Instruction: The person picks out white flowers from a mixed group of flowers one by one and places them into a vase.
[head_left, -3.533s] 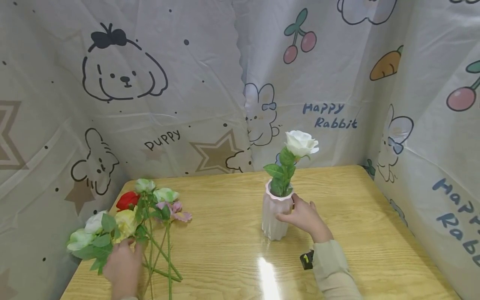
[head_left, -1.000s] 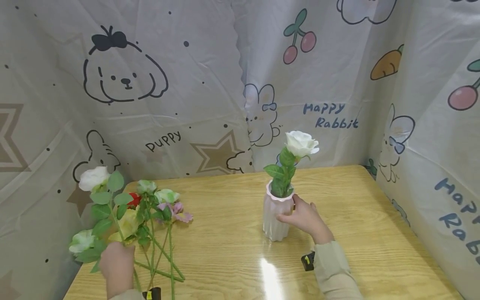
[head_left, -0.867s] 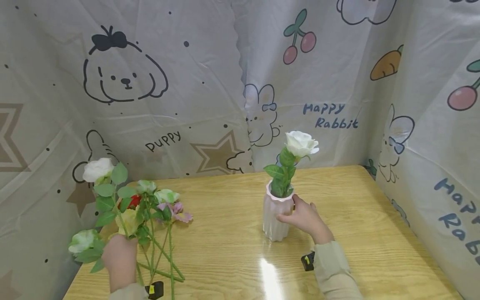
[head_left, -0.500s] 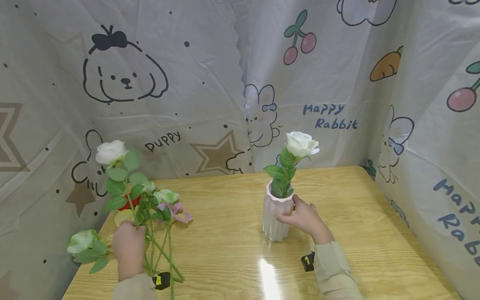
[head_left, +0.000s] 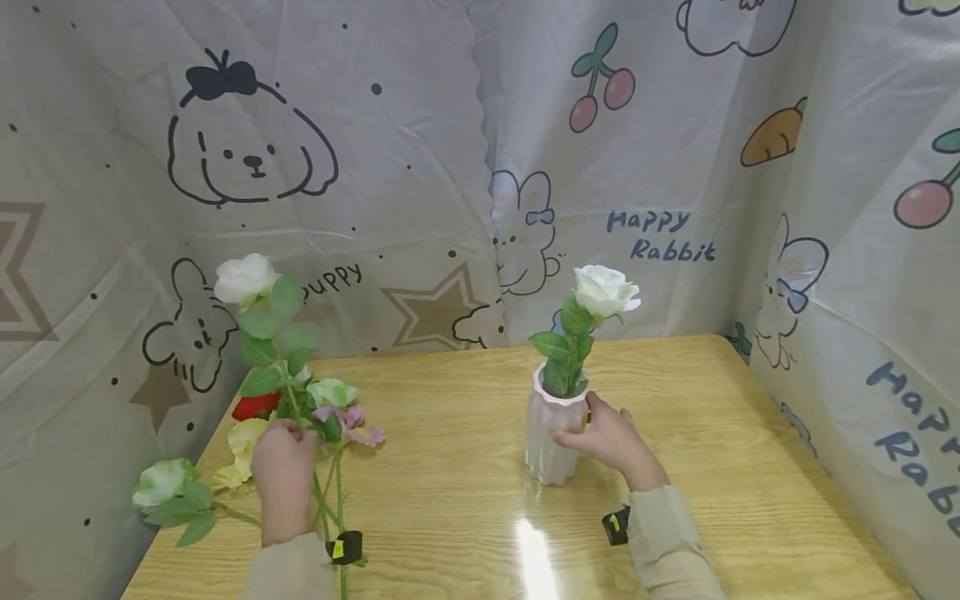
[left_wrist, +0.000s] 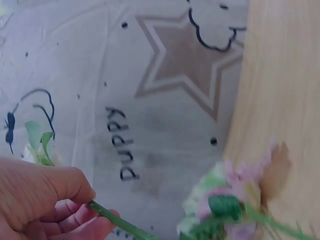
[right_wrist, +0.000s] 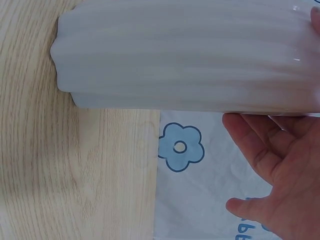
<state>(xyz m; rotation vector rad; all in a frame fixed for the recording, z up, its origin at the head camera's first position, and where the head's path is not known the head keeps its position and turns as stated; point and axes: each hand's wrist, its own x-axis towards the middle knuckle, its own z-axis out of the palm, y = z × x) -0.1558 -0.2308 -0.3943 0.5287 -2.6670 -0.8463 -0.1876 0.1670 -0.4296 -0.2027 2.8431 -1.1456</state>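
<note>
My left hand [head_left: 285,471] pinches the green stem [left_wrist: 120,221] of a white rose [head_left: 246,278], whose bloom stands raised above the other flowers at the left. In the left wrist view the thumb and fingers meet on that stem. At the right, a pale pink fluted vase [head_left: 551,437] stands upright on the table, and my right hand [head_left: 615,442] grips its right side near the rim. The right wrist view shows fingers against the vase wall, its top out of frame. Another white rose [head_left: 604,290] with green leaves rises from the vase; its lower stem is hidden inside.
Around the left hand lie a red flower [head_left: 255,406], a yellow flower [head_left: 246,440], pale green-white flowers [head_left: 163,482] and a pink-purple flower [head_left: 352,423], their stems crossing. The wooden table [head_left: 442,467] meets a printed cloth [head_left: 420,167] at its back and sides.
My left hand has picked the white rose out of the pile, raised it and carried it to the right. The right hand and vase have stayed in place.
</note>
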